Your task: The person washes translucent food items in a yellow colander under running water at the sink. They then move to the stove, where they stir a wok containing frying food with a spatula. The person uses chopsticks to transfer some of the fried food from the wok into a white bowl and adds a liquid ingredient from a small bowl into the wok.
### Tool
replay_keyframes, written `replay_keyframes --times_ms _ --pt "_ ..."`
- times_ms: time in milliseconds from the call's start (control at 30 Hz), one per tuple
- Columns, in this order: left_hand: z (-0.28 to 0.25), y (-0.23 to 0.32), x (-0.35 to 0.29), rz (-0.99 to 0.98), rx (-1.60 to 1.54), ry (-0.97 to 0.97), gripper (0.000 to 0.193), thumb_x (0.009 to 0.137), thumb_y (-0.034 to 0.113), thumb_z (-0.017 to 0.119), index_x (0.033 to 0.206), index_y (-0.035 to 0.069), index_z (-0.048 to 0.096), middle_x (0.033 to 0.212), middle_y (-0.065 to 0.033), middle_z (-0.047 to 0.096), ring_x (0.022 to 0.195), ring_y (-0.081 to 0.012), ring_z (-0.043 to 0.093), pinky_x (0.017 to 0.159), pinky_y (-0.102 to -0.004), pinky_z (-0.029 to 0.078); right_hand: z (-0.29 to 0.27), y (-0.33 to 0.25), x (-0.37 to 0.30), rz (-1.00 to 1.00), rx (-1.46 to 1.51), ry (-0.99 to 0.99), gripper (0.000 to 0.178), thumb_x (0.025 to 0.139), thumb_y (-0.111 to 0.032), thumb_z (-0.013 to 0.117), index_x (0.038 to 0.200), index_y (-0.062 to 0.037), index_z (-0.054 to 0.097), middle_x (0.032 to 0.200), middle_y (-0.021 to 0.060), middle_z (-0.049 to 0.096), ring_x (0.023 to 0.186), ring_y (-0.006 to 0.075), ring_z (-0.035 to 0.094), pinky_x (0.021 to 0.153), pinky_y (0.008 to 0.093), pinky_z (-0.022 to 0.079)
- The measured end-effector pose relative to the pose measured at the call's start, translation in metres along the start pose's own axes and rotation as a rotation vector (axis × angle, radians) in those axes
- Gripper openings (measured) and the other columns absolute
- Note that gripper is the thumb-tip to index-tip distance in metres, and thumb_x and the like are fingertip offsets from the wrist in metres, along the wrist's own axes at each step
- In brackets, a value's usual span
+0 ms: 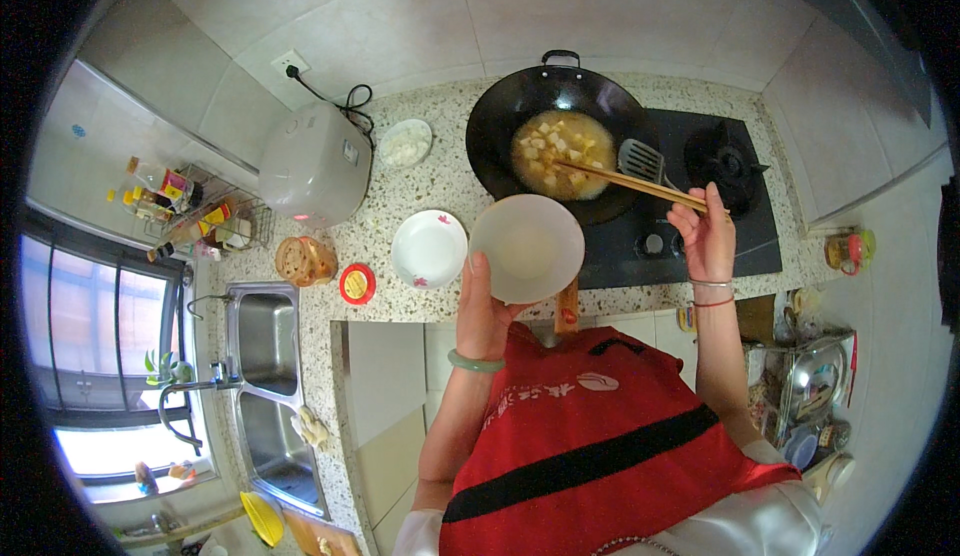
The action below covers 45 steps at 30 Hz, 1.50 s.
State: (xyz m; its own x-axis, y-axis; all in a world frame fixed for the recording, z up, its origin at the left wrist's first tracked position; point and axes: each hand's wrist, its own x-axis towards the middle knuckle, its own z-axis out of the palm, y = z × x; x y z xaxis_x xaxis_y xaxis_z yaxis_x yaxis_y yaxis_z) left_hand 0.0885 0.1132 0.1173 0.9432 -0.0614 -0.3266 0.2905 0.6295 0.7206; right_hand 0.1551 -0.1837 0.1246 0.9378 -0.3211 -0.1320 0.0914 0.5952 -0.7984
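While the left hand (483, 311) holds a bowl (565, 267), the right hand (708, 236) has chopsticks (640, 183) in the wok (500, 121)

As its thumb lies against the white bowl's wall, the left grip is closed on it just before the wok; pale, cloudy liquid (522, 244) sits inside. The right grip is pinched narrow around the wooden chopsticks, whose tips reach into pale cubes (548, 143) in brownish broth. Near the wok's right rim shows a slotted turner (641, 160), over the black stove (735, 251). Left of the bowl, the speckled surface (390, 201) carries a plate (430, 246) and a rice cooker (305, 171).
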Motion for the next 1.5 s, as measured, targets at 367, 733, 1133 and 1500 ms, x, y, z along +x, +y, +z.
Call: replay_keyframes --times_ms 367,733,1133,1500 --pt "0.016 0.008 -0.021 -0.036 -0.057 0.011 0.064 0.098 0.054 0.037 0.143 0.009 0.032 0.136 -0.0104 0.048 0.121 -0.0248 0.052 0.095 -0.0405 0.049 0.049 -0.071 -0.068 0.383 0.355 -0.342 0.037 0.102 -0.035 0.040 0.071 -0.0138 0.044 0.070 -0.0006 0.042 0.042 0.0071 0.036 0.035 0.0206 0.033" --pt "0.019 0.009 -0.030 -0.008 -0.017 0.014 0.063 0.099 0.053 0.036 0.143 0.008 0.033 0.135 -0.0104 0.048 0.121 -0.0238 0.052 0.097 -0.0401 0.048 0.060 -0.080 -0.092 0.457 0.407 -0.621 0.045 0.103 -0.041 0.032 0.067 -0.0139 0.041 0.066 0.0001 0.037 0.040 0.0094 0.032 0.035 0.0241 0.031" --pt "0.012 0.005 -0.031 -0.006 0.031 0.002 0.067 0.096 0.059 0.035 0.146 0.014 0.028 0.141 -0.0115 0.043 0.125 -0.0295 0.049 0.095 -0.0468 0.050 0.060 -0.078 -0.096 0.510 0.445 -0.697 0.046 0.103 -0.042 0.030 0.067 -0.0148 0.040 0.067 -0.0010 0.036 0.039 0.0090 0.031 0.033 0.0222 0.030" --pt "0.013 0.008 -0.035 -0.013 0.002 0.024 0.064 0.098 0.055 0.036 0.145 0.013 0.030 0.140 -0.0102 0.044 0.125 -0.0269 0.049 0.097 -0.0451 0.047 0.060 -0.068 -0.086 0.549 0.475 -0.566 0.043 0.103 -0.039 0.032 0.071 -0.0123 0.041 0.071 -0.0006 0.036 0.038 0.0045 0.032 0.030 0.0186 0.033"
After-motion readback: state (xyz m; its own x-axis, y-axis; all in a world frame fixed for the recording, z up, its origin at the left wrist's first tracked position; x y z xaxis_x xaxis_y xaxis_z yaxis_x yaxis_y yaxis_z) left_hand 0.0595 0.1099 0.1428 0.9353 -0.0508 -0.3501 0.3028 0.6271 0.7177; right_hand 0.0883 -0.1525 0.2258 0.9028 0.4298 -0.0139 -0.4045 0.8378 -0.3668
